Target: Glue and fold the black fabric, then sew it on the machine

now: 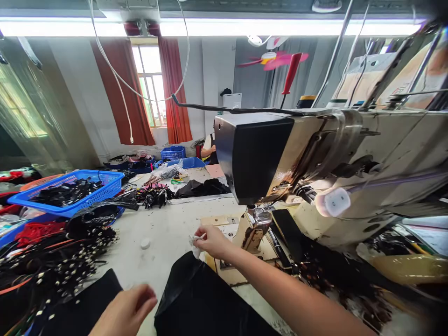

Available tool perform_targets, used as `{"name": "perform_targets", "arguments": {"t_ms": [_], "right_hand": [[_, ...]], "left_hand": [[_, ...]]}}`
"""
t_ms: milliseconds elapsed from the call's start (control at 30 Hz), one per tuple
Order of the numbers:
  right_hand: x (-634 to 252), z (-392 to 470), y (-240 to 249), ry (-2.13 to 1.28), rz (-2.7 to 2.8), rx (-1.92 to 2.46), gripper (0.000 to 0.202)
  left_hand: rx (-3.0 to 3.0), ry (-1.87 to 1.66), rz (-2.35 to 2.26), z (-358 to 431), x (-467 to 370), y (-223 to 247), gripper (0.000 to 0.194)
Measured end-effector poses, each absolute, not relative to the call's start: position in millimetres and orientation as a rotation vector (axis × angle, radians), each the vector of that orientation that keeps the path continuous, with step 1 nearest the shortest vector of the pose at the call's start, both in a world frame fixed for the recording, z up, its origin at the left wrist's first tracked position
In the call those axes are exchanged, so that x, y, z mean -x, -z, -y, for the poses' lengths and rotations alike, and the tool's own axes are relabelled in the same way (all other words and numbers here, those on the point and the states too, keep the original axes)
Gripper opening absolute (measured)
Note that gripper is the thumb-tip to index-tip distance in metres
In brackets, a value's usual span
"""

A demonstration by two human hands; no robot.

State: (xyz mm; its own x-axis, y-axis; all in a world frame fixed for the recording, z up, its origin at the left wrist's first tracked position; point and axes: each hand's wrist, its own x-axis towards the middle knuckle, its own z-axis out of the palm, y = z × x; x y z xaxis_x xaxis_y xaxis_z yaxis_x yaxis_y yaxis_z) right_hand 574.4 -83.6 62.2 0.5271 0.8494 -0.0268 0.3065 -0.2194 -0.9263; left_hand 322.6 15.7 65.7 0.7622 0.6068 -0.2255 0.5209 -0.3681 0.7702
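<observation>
- So far, as I judged it, the work was at a preparing stage: nothing lay under the presser foot point(255, 223) of the sewing machine point(315, 158), and the black fabric piece point(199, 298) sat in front of it, short of the needle area.
- My right hand point(213, 241) was pinched shut on a small white scrap point(194, 241), thumb and fingertips closed around it, just left of the presser foot and above the top corner of the black fabric piece.
- My left hand point(128, 310) hovered low, loosely curled with nothing in it, between the black fabric piece and a second black piece point(84, 303) at the near edge, touching neither as far as I could tell.
- What seemed left: feeding the fabric under the foot and stitching.
- Off to the left stood a blue basket point(105, 186) of dark trims and a heap of studded straps point(52, 261) on the worktable point(164, 233).
</observation>
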Motion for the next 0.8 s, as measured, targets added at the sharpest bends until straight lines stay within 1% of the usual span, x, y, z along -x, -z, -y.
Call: {"name": "perform_targets", "arguments": {"t_ms": [67,100,167,200,233,300,333,467,533,600,633,700,767,800], "right_hand": [[-577.8,89.3,-64.5,-0.636,0.964,1.757,0.008],[-579.3,93.7,-64.9,-0.624,0.958,1.745,0.012],[-581.6,105.4,-63.5,-0.622,0.934,1.726,0.020],[-582.2,112.4,-61.9,-0.631,0.918,1.720,0.022],[-582.2,119.9,-59.7,-0.646,0.901,1.715,0.023],[-580.3,134.5,-53.5,-0.693,0.865,1.699,0.022],[-578.6,140.8,-49.8,-0.722,0.846,1.689,0.022],[-572.6,153.2,-34.3,-0.725,0.804,1.644,0.023],[-571.5,153.5,-29.4,-0.633,0.832,1.621,0.018],[-569.9,153.7,-27.8,-0.512,0.889,1.599,0.014],[-568.0,154.4,-28.2,-0.421,0.957,1.585,0.017],[-561.4,156.6,-31.4,-0.194,1.183,1.543,0.028],[-552.0,158.1,-37.4,0.046,1.502,1.479,0.040],[-547.1,158.0,-41.1,0.147,1.666,1.455,0.041]], "left_hand": [[-2.197,-0.185,-0.856,-28.9,-362.5,-68.7,0.011],[-2.198,-0.192,-0.849,-33.8,-384.0,-65.6,0.014],[-2.180,-0.121,-0.841,-41.2,-424.0,-52.6,0.026],[-2.161,-0.048,-0.829,-43.9,-440.5,-44.7,0.028],[-2.138,0.034,-0.811,-46.1,-453.7,-37.2,0.026],[-2.066,0.198,-0.758,-48.7,-469.6,-26.9,0.019],[-2.014,0.262,-0.729,-49.4,-472.3,-24.9,0.020],[-1.684,0.372,-0.627,-48.7,-460.1,-36.3,0.017],[-1.511,0.357,-0.603,-46.7,-448.9,-47.3,0.026],[-1.386,0.310,-0.598,-42.8,-439.0,-57.3,0.031],[-1.339,0.281,-0.599,-40.1,-435.0,-61.4,0.031],[-1.268,0.228,-0.591,-33.3,-429.1,-67.4,0.030],[-1.220,0.189,-0.574,-25.6,-425.3,-70.8,0.030],[-1.204,0.173,-0.565,-22.1,-424.0,-71.6,0.030]]}}
